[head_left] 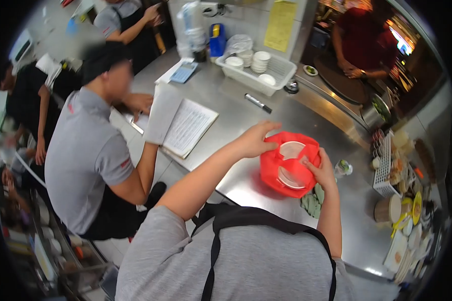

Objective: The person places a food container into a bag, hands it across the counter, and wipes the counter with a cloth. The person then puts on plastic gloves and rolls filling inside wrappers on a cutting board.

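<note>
A red bag (269, 169) stands on the steel counter with its mouth spread. Inside show two round, pale-rimmed containers, an upper one (291, 149) and a lower one (291, 178). At the bag's upper left edge is my left hand (256, 141), fingers stretched apart and the thumb against the red material. My right hand (322, 170) grips the right side of the bag, its thumb inside the mouth and its fingers outside. A green cloth (312, 201) lies beside the bag under my right wrist, and a small clear cup (343, 168) stands to the right.
A co-worker (88, 150) at left holds an open notebook (192, 125). A marker (258, 103), a blue calculator (184, 72) and a white basket (281, 85) of small cups are on the counter (236, 178). Another basket (385, 173) stands right. Someone (364, 40) stands beyond the pass.
</note>
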### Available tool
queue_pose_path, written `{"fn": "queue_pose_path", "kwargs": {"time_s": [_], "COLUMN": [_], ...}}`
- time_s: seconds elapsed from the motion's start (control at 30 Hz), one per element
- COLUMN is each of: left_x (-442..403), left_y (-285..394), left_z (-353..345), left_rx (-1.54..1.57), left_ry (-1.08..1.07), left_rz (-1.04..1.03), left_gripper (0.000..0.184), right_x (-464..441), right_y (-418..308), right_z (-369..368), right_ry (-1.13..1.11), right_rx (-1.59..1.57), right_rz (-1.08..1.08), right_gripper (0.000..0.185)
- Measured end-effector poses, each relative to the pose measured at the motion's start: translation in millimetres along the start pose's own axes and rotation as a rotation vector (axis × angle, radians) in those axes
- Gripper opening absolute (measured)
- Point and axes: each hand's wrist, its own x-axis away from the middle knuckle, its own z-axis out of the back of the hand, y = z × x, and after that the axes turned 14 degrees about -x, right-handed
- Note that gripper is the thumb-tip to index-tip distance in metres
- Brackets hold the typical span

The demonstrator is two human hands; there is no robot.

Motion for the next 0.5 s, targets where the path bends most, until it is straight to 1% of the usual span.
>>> {"fn": "queue_pose_path", "kwargs": {"time_s": [0.03,0.07,0.13,0.2,0.27,0.3,0.33,0.4,0.43,0.47,0.5], "left_x": [12,31,72,118,166,188,207,230,228,213,190], "left_y": [9,15,13,-11,-51,-85,-125,-199,-255,-300,-304], "left_z": [12,23,52,69,53,37,18,-17,-42,-59,-51], "left_rx": [-0.051,-0.032,0.178,0.232,0.523,0.510,0.497,0.548,0.558,0.568,0.734], "left_ry": [0.044,0.065,-0.197,-0.724,-0.876,-0.784,-0.690,-0.307,0.062,0.420,0.522], "left_rz": [-0.010,0.023,0.192,0.262,0.364,0.524,0.681,0.960,1.041,1.095,1.064], "left_gripper": [0.048,0.048,0.041,0.031,0.024,0.025,0.027,0.033,0.038,0.043,0.045], "right_x": [-2,-4,-8,-5,4,7,9,17,20,22,26], "right_y": [3,6,13,7,-13,-7,-13,-38,-47,-56,-63], "right_z": [0,0,2,-1,-10,-7,-10,-24,-30,-37,-41], "right_ry": [0.014,-0.027,0.033,0.016,0.187,0.178,0.173,0.261,0.258,0.238,0.213], "right_rx": [0.061,0.070,0.013,0.034,0.218,0.265,0.274,0.298,0.310,0.367,0.414], "right_rz": [0.032,0.023,-0.018,0.007,0.108,0.138,0.134,0.265,0.266,0.315,0.360], "right_gripper": [0.052,0.052,0.051,0.055,0.060,0.064,0.064,0.062,0.062,0.061,0.060]}}
